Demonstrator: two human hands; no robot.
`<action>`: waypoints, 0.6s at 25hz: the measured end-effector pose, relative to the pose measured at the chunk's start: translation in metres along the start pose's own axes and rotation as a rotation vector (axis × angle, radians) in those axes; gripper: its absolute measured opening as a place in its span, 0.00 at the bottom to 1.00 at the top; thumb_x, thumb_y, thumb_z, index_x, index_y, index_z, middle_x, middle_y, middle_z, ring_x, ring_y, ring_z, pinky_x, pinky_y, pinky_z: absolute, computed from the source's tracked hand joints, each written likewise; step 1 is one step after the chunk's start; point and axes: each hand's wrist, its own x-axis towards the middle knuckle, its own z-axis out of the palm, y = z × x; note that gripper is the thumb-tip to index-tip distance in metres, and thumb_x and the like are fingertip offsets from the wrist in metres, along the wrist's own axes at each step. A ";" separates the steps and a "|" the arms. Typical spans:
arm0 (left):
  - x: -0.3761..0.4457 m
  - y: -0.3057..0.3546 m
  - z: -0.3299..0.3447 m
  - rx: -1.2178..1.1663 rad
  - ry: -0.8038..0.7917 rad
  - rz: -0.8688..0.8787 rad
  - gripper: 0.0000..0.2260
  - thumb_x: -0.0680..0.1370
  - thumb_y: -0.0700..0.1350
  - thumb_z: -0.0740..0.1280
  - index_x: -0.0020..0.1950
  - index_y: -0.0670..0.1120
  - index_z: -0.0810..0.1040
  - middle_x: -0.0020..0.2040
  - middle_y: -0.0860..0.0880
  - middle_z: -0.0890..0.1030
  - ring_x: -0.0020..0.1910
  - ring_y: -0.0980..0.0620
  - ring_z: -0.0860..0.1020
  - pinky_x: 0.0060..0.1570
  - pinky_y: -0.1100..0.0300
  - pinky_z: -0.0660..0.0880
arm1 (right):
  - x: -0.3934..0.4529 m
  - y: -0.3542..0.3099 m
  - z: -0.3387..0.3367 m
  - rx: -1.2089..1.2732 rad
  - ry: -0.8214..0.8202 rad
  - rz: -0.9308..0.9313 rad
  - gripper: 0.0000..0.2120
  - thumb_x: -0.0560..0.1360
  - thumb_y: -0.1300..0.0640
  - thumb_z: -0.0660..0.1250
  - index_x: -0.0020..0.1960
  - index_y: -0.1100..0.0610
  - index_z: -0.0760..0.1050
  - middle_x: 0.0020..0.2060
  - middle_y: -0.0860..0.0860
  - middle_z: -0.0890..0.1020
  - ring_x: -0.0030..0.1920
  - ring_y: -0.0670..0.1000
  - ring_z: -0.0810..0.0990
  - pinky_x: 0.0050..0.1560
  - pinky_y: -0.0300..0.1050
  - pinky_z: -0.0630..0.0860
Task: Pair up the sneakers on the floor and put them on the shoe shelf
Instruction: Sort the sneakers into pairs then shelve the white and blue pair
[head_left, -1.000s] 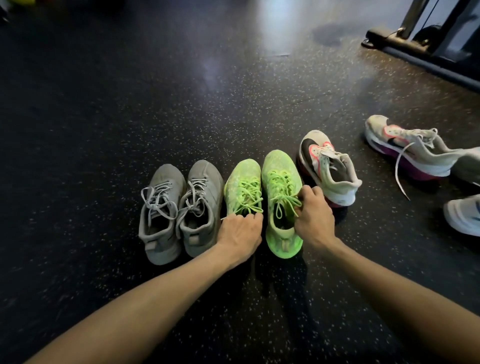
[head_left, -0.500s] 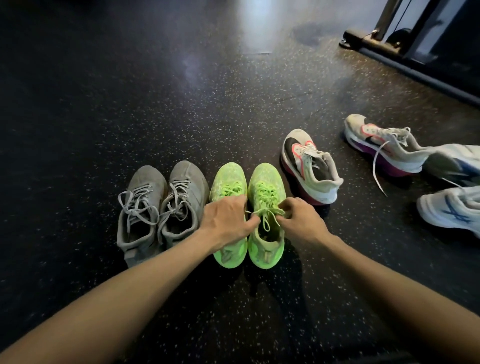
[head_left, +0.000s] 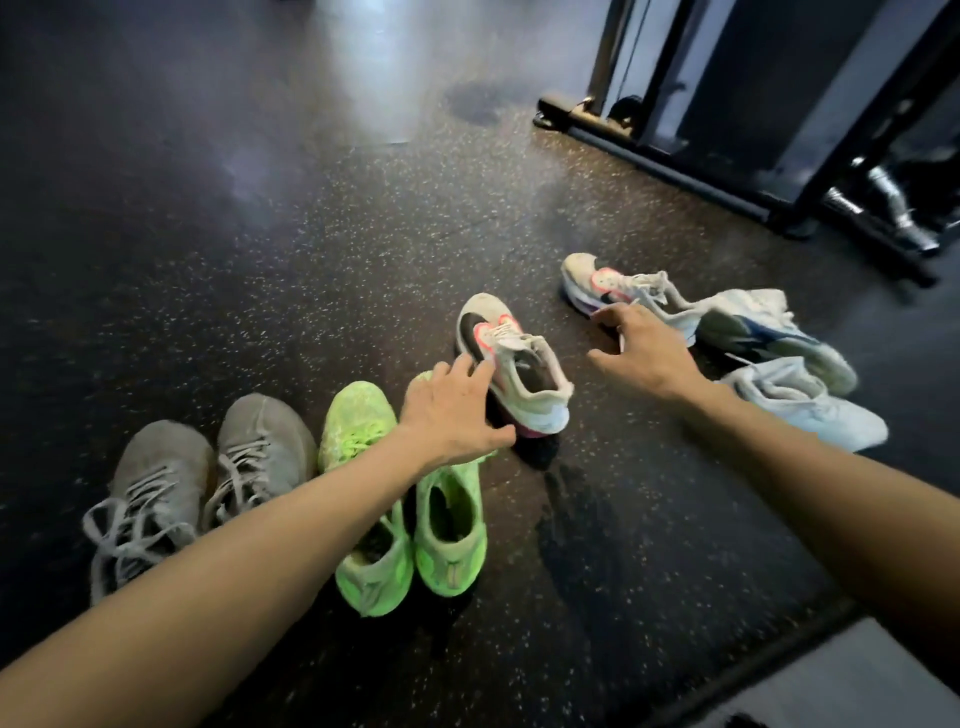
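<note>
On the dark speckled floor stand two grey sneakers (head_left: 202, 483) side by side at the left, and two neon green sneakers (head_left: 410, 530) side by side just right of them. A white sneaker with pink and black marks (head_left: 519, 364) stands beyond the green pair; my left hand (head_left: 452, 410), fingers apart, touches its left side. Its match (head_left: 618, 288) lies farther right. My right hand (head_left: 644, 348) hovers open just in front of it, holding nothing. Two white-and-blue sneakers (head_left: 779, 332) (head_left: 810, 405) lie at the far right, partly behind my right arm.
A black metal frame of gym equipment (head_left: 727, 176) runs across the upper right, with a chrome bar (head_left: 883, 202) inside it. A pale surface (head_left: 857, 680) shows at the bottom right corner. No shoe shelf is in view.
Both hands have let go of the green sneakers, which now stand paired, and moved up and right: the left to the near white-pink sneaker, the right toward the far one. The view shifted right.
</note>
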 end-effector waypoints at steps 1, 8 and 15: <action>0.010 0.007 0.001 -0.025 -0.015 0.000 0.34 0.69 0.67 0.66 0.69 0.50 0.65 0.64 0.47 0.69 0.61 0.43 0.71 0.55 0.50 0.71 | 0.007 0.010 -0.005 -0.039 0.019 0.011 0.26 0.71 0.48 0.68 0.67 0.53 0.70 0.66 0.55 0.74 0.66 0.56 0.72 0.66 0.55 0.68; 0.072 0.054 0.038 -0.163 -0.139 -0.055 0.31 0.66 0.66 0.70 0.63 0.53 0.69 0.65 0.47 0.65 0.61 0.41 0.71 0.55 0.47 0.72 | 0.065 0.088 -0.017 -0.150 0.079 0.114 0.30 0.70 0.46 0.67 0.70 0.47 0.65 0.67 0.51 0.71 0.67 0.54 0.69 0.67 0.57 0.59; 0.109 0.080 0.081 0.156 -0.025 -0.037 0.25 0.71 0.69 0.62 0.55 0.51 0.76 0.56 0.51 0.77 0.59 0.48 0.70 0.58 0.52 0.66 | 0.125 0.164 0.004 -0.201 0.027 0.178 0.38 0.68 0.43 0.69 0.73 0.49 0.60 0.71 0.52 0.66 0.71 0.55 0.64 0.68 0.63 0.57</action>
